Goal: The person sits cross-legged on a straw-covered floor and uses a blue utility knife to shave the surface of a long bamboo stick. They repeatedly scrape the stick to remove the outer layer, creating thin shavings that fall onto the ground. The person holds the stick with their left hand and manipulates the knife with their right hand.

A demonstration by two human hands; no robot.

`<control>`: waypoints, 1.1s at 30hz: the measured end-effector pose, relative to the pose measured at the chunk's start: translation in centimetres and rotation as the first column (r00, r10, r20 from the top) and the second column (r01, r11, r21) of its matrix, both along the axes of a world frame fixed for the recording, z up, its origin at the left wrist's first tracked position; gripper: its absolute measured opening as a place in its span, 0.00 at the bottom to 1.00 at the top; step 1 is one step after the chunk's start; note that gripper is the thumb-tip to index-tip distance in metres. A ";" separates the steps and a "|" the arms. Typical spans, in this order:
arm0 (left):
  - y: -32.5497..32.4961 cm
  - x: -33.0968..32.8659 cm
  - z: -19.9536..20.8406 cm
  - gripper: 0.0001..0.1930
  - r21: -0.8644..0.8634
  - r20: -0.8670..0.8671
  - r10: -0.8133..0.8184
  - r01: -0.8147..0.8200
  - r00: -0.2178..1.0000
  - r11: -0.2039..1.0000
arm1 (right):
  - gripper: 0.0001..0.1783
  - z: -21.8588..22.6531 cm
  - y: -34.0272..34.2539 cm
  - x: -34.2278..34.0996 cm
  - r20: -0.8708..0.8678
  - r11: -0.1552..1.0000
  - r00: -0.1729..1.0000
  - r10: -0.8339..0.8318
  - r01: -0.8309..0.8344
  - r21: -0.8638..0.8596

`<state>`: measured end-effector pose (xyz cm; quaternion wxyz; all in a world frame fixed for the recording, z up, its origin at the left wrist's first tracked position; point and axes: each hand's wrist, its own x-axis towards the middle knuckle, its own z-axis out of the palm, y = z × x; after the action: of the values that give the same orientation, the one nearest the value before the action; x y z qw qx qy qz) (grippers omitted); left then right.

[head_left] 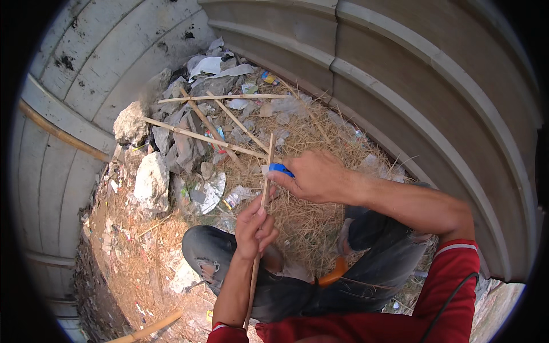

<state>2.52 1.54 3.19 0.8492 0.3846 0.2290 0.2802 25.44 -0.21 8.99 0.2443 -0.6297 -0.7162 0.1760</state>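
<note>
My left hand (255, 228) is closed around a long thin wooden stick (254, 281), which runs from near my lap up past my fingers. My right hand (317, 177) grips a small blue tool (280, 169) and presses it against the stick's upper part. A small whitish piece shows at the tool's left end, and the fingers hide most of the rest, so its exact kind is unclear. Just beyond the stick's top, several other pale sticks (197, 134) lie crossed over rubble and dry straw.
Corrugated metal sheeting (412, 80) rises close on the right, and a pale panelled wall (114, 57) stands at the left. Rocks (152, 182) and litter lie on the ground. An orange object (334, 272) is between my legs, and a pole (150, 327) lies at lower left.
</note>
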 end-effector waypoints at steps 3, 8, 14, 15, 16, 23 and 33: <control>-1.3 -0.7 -0.3 0.27 0.002 0.026 -0.068 0.068 0.997 0.998 | 0.36 2.8 3.9 7.4 -0.029 0.950 0.950 -0.311 0.310 -0.036; 0.5 -0.7 -0.4 0.27 -0.019 0.144 0.019 -0.016 0.989 1.000 | 0.35 3.0 1.8 5.6 -0.204 0.975 0.962 -0.181 0.203 0.090; 0.2 -0.1 0.0 0.27 0.062 0.111 0.056 -0.063 0.992 0.996 | 0.30 2.4 0.9 2.5 -0.399 0.986 0.906 -0.141 0.164 0.025; 0.3 0.1 -0.2 0.27 0.083 0.105 0.059 -0.068 0.993 0.994 | 0.30 2.5 0.7 1.8 -0.441 0.988 0.887 -0.136 0.154 0.004; 0.5 0.1 -0.5 0.26 0.112 0.079 0.048 -0.057 0.996 0.992 | 0.30 2.6 0.6 1.2 -0.483 0.990 0.865 -0.133 0.143 -0.016; 0.0 1.1 -0.2 0.28 0.252 -0.145 0.087 -0.049 0.986 0.967 | 0.20 -0.3 0.8 0.0 -0.602 0.992 0.799 -0.020 -0.061 -0.114; -0.3 1.1 -0.4 0.27 0.305 -0.175 0.086 -0.029 0.981 0.952 | 0.15 -1.2 2.4 2.2 -0.771 0.974 0.628 -0.108 -0.089 -0.209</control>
<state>3.64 1.24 2.79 0.7471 0.5270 0.2732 0.2992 27.64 2.18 7.83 0.4563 -0.5194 -0.5121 0.5097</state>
